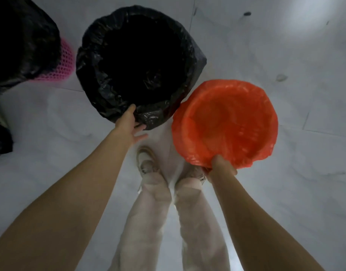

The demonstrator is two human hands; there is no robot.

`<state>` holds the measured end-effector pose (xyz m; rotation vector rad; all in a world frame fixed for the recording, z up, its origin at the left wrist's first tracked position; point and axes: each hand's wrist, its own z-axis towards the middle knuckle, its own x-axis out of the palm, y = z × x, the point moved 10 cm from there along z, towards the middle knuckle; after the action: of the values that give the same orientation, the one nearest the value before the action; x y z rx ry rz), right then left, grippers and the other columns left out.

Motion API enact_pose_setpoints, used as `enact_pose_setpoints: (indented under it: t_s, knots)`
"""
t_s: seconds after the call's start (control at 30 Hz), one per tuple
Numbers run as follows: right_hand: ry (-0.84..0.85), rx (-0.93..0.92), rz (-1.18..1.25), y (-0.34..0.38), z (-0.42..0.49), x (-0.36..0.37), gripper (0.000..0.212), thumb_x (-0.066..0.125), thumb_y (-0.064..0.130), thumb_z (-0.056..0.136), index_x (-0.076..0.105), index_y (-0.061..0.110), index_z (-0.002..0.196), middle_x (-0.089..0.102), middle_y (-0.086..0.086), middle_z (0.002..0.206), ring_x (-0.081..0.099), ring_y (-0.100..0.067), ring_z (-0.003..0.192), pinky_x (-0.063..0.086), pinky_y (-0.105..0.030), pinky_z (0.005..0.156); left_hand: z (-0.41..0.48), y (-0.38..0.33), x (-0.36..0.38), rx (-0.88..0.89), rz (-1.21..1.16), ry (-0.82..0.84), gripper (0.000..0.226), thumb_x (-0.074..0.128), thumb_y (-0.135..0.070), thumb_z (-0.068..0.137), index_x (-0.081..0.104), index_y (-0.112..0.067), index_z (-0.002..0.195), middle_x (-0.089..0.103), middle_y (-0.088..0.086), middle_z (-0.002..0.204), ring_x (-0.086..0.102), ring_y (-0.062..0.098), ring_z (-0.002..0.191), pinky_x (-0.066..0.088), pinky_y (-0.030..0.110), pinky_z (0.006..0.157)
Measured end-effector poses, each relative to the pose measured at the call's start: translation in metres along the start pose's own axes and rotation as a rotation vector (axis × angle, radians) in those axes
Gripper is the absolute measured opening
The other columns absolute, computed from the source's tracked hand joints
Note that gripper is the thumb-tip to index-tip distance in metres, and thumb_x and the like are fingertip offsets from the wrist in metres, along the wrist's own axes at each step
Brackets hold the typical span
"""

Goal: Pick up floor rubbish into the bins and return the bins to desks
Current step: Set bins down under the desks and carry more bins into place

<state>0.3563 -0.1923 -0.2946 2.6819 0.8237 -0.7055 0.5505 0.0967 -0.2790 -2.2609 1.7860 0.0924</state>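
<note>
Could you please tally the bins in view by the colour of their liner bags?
Black liner: 2, the large bin and the pink mesh bin.
Orange liner: 1, the orange-lined bin.
Dark shape at left edge: unclear.
Total: 3.

Pale trousers [158, 222] and cream shoes [146, 163] stand between my left hand [129, 124] and right hand [222, 169]. White tiled floor [285, 192] all round; a dark spot [247, 14] and a grey smudge [281, 77] lie well beyond my right hand.
</note>
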Motion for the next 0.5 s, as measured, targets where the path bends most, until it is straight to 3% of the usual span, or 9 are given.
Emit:
enact_pose_setpoints:
  t_s: [0.13, 0.2, 0.27, 0.4, 0.5]
  knots:
    - [0.018, -0.053, 0.044, 0.022, -0.027, -0.007, 0.057, 0.05, -0.002, 0.09, 0.037, 0.014, 0.144, 0.058, -0.017, 0.124, 0.064, -0.038, 0.101, 0.06, -0.053, 0.068, -0.007, -0.017, 0.002, 0.061, -0.167, -0.013, 0.025, 0.06, -0.029, 0.095, 0.058, -0.011, 0.112, 0.063, 0.008, 0.106, 0.065, 0.024, 0.096, 0.055, 0.044, 0.087]
    - [0.03, -0.107, -0.001, 0.041, -0.041, -0.013, 0.051, 0.049, -0.003, 0.089, 0.045, 0.012, 0.138, 0.061, -0.016, 0.118, 0.065, -0.035, 0.095, 0.06, -0.051, 0.067, -0.023, -0.026, -0.003, 0.09, -0.231, -0.019, 0.009, 0.058, -0.016, 0.093, 0.057, -0.007, 0.096, 0.063, 0.012, 0.099, 0.066, 0.026, 0.089, 0.059, 0.04, 0.069]
    - [0.016, -0.165, -0.055, 0.061, -0.064, -0.021, 0.043, 0.047, -0.003, 0.088, 0.05, 0.009, 0.129, 0.062, -0.015, 0.107, 0.065, -0.032, 0.087, 0.06, -0.047, 0.061, -0.047, -0.029, -0.014, 0.085, -0.257, -0.05, 0.008, 0.057, -0.009, 0.092, 0.054, -0.003, 0.096, 0.061, 0.017, 0.097, 0.065, 0.027, 0.085, 0.057, 0.037, 0.055]
    - [0.023, -0.269, -0.172, 0.092, -0.153, -0.043, 0.028, 0.045, 0.004, 0.088, 0.051, 0.01, 0.115, 0.062, -0.014, 0.093, 0.064, -0.028, 0.071, 0.06, -0.048, 0.065, -0.123, -0.03, -0.062, 0.06, -0.264, -0.114, 0.019, 0.057, -0.007, 0.092, 0.048, -0.003, 0.108, 0.056, 0.019, 0.109, 0.062, 0.028, 0.087, 0.053, 0.038, 0.062]
    - [0.121, -0.402, -0.226, 0.117, -0.255, -0.054, 0.046, 0.049, 0.009, 0.083, 0.052, 0.017, 0.129, 0.066, -0.013, 0.097, 0.068, -0.028, 0.069, 0.059, -0.04, 0.053, -0.216, -0.042, -0.106, 0.075, -0.346, -0.109, 0.018, 0.057, -0.007, 0.092, 0.048, -0.003, 0.107, 0.057, 0.02, 0.106, 0.062, 0.032, 0.097, 0.053, 0.039, 0.072]
